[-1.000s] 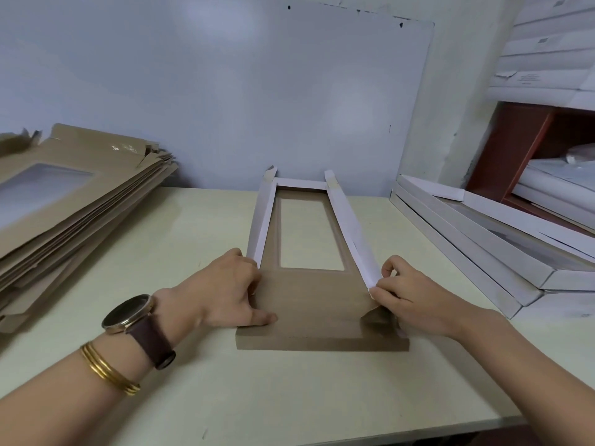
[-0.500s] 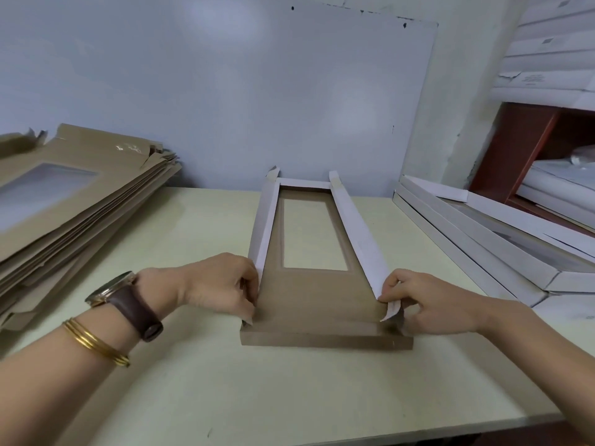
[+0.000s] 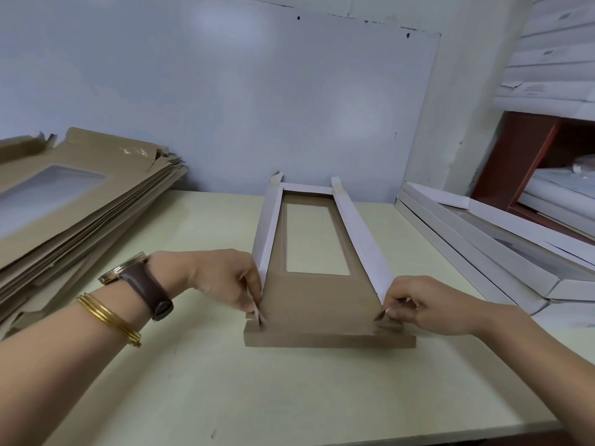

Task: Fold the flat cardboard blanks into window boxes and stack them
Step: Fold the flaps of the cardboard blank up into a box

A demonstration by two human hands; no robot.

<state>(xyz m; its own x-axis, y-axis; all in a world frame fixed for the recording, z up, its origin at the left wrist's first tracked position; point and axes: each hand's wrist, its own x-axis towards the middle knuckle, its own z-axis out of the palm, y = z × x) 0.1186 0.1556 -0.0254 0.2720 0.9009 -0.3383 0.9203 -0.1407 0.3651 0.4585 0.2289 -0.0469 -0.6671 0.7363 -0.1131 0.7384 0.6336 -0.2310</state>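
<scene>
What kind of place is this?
Probably a packing workroom: a pile of flat cardboard blanks lies left on the table, folded white boxes are stacked at the right, and the left hand and right hand pinch a half-folded box.

Your two forearms reach forward and inward from both sides, and your left hand (image 3: 225, 280) and your right hand (image 3: 428, 305), both knuckles up, each pinch with curled fingers one near corner of the box (image 3: 318, 304).
</scene>
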